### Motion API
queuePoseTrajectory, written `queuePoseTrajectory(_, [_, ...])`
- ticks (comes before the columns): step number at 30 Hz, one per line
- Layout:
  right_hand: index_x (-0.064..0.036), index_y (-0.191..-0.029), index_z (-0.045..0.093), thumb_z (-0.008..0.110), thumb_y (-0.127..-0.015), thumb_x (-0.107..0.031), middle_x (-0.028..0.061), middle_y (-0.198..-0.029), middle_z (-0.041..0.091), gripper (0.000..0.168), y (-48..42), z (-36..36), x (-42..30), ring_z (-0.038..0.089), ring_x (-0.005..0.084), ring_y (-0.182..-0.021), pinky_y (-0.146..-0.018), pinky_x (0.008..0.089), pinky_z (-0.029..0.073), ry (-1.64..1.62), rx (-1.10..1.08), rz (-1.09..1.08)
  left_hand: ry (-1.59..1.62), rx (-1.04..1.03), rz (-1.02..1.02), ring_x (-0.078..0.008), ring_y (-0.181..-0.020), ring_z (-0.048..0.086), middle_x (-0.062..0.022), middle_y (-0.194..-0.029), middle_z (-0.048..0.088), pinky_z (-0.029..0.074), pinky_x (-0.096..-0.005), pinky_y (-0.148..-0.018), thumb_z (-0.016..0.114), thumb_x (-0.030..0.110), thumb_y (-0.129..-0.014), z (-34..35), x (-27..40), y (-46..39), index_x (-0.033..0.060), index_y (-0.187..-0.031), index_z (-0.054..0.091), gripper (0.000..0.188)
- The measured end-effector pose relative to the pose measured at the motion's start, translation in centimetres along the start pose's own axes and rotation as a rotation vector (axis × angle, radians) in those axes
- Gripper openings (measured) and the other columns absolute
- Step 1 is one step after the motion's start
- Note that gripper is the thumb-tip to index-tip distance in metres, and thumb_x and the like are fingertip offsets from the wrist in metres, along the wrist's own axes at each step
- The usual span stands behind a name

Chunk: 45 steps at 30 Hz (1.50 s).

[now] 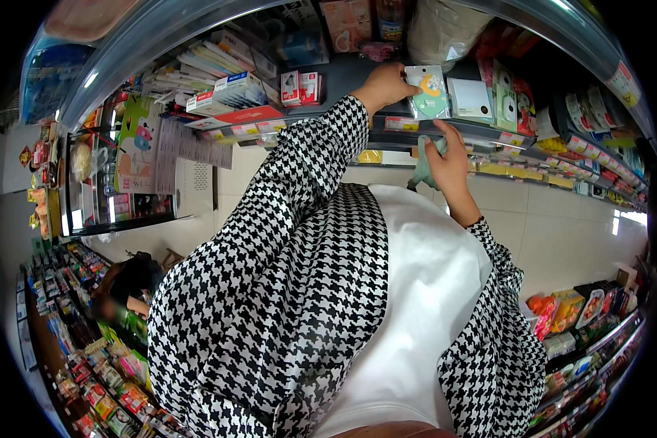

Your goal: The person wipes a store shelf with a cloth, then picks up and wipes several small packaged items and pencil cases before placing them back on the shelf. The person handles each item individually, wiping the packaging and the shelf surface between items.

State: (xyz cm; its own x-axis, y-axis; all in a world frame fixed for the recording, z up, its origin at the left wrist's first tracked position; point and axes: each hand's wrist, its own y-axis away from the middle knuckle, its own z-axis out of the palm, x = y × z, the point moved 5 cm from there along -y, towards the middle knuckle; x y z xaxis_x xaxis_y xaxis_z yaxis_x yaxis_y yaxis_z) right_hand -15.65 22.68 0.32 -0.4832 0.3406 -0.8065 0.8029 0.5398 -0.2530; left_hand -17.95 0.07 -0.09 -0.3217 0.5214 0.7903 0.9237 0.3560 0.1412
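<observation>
My left hand (386, 86) reaches onto the dark shelf (342, 74) and grips the left edge of a clear-wrapped packet (428, 104) with a green and yellow cartoon design. Below the shelf's front edge, my right hand (450, 159) holds a crumpled grey-green cloth (428, 161) between thumb and palm, its index finger raised near the packet's lower edge. A white packaged item (471, 99) lies just right of the packet. Red and white small boxes (301, 88) stand on the shelf to the left of my left hand.
Boxes of pens (241, 90) fill the shelf's left part. Colourful packets (505, 101) stand at the right. A price-tag rail (401, 124) runs along the front edge. Lower shelves (514, 169) hold goods. At the lower left, another person (134, 284) is beside a rack of packaged goods (104, 399).
</observation>
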Motion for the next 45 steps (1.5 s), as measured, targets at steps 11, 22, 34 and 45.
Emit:
queuePoseTrajectory(11, [-0.002,-0.128,0.059,0.068,-0.085,-0.012,0.0210,-0.124,0.062,0.046,-0.5,0.3,0.8,0.058,0.0356,-0.118,-0.101,0.0394,0.046,-0.019,0.023,0.029,0.157,0.051,0.033,-0.0291,-0.089,0.070,-0.0192,-0.100,0.071,0.055,-0.0362,-0.075,0.084,0.024,-0.073,1.0,0.3,0.1,-0.0083,-0.115,0.064,0.057])
queuePoseTrajectory(22, [-0.004,-0.121,0.065,0.067,-0.085,-0.009,0.0167,-0.115,0.067,0.036,-0.9,0.0,-0.5,0.063,0.0313,-0.110,-0.097,0.0375,0.048,-0.047,0.089,0.014,0.298,0.187,0.023,-0.0232,-0.097,0.066,-0.0182,-0.110,0.068,0.052,-0.0316,-0.082,0.080,0.012,-0.081,-1.3,-1.7,2.2,-0.0080,-0.123,0.057,0.051])
queuePoseTrajectory(34, [-0.003,-0.115,0.066,0.063,-0.085,-0.005,0.0160,-0.116,0.064,0.030,-2.9,-2.2,-6.0,0.060,0.0305,-0.108,-0.093,0.0383,0.048,0.050,0.192,-0.136,0.972,0.234,-0.082,-0.0192,-0.102,0.064,-0.0146,-0.114,0.064,0.054,-0.0297,-0.083,0.064,0.002,-0.093,-7.8,-2.0,12.9,-0.0055,-0.136,0.043,0.048])
queuePoseTrajectory(45, [-0.006,-0.131,0.060,0.063,-0.081,-0.004,0.0190,-0.142,0.048,0.051,-4.8,5.0,-2.9,0.049,0.0393,-0.123,-0.105,0.0475,0.043,0.608,-0.129,-0.262,1.434,0.124,-0.409,-0.0254,-0.127,0.056,-0.0148,-0.141,0.051,0.049,-0.0425,-0.108,0.043,0.011,-0.106,-6.0,-6.2,22.1,0.0022,-0.145,0.035,0.041])
